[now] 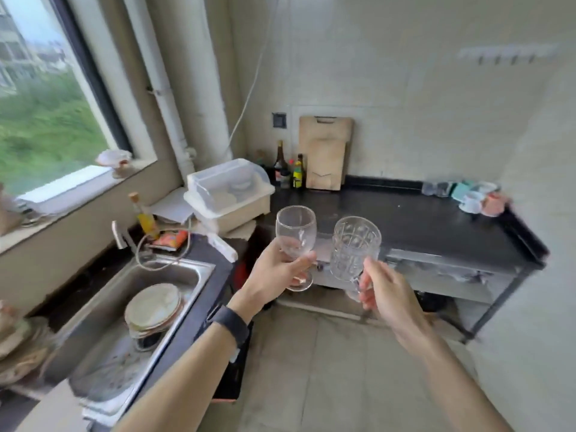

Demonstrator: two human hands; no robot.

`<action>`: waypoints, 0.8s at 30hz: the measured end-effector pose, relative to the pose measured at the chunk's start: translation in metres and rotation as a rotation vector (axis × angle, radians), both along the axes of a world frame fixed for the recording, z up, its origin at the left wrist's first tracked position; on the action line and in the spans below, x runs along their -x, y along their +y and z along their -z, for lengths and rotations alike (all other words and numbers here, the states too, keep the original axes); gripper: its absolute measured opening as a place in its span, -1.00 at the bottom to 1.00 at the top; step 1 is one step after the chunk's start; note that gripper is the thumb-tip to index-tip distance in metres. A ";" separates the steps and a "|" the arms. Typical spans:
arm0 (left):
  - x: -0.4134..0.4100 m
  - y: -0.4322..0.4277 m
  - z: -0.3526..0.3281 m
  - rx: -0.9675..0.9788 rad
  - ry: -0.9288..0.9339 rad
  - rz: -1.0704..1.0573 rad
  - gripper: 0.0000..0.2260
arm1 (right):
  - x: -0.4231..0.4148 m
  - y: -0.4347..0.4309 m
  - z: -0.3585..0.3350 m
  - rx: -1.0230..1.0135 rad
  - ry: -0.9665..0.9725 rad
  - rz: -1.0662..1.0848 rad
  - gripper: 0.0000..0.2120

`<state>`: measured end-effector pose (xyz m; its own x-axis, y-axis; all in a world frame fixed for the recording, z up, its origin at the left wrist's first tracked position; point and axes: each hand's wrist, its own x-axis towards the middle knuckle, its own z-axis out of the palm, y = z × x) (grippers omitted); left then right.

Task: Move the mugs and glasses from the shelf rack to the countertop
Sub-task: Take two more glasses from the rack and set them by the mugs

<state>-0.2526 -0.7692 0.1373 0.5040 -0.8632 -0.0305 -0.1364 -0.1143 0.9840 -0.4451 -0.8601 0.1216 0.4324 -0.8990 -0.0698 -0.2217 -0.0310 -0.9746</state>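
Observation:
My left hand [274,272] grips a smooth clear wine glass [296,229] low on its bowl, upright, its foot showing below my fingers. A cut-pattern clear goblet [355,247] is held upright by its stem in my right hand [386,291]. Both glasses hang in the air in front of the black countertop [420,226]. At the countertop's far right end stand several mugs and glasses [473,198], blurred. The shelf rack is out of view.
A plastic dish box [230,191], bottles [290,173] and cutting boards [325,151] crowd the counter's back left. A steel sink [118,307] with stacked plates lies at the left. A lower shelf [442,275] runs under the countertop. The tiled floor is below my arms.

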 end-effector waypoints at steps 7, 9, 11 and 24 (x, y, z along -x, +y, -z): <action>0.050 -0.147 0.003 -0.026 -0.053 0.211 -0.67 | 0.077 -0.095 0.011 -0.031 0.018 0.203 -0.58; 0.057 -0.191 0.008 -0.037 -0.047 0.254 -0.66 | 0.090 -0.128 0.017 -0.026 0.030 0.247 -0.58; 0.062 -0.236 0.017 -0.039 -0.038 0.286 -0.64 | 0.099 -0.164 0.024 -0.033 0.038 0.300 -0.58; 0.086 -0.488 0.063 -0.065 -0.050 0.411 -0.56 | 0.145 -0.376 0.052 -0.129 0.087 0.448 -0.55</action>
<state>-0.3385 -1.2570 0.0746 0.1203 -0.9898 -0.0758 -0.2315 -0.1023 0.9675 -0.5899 -1.2360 0.0694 -0.0084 -0.9773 -0.2118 -0.2668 0.2063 -0.9414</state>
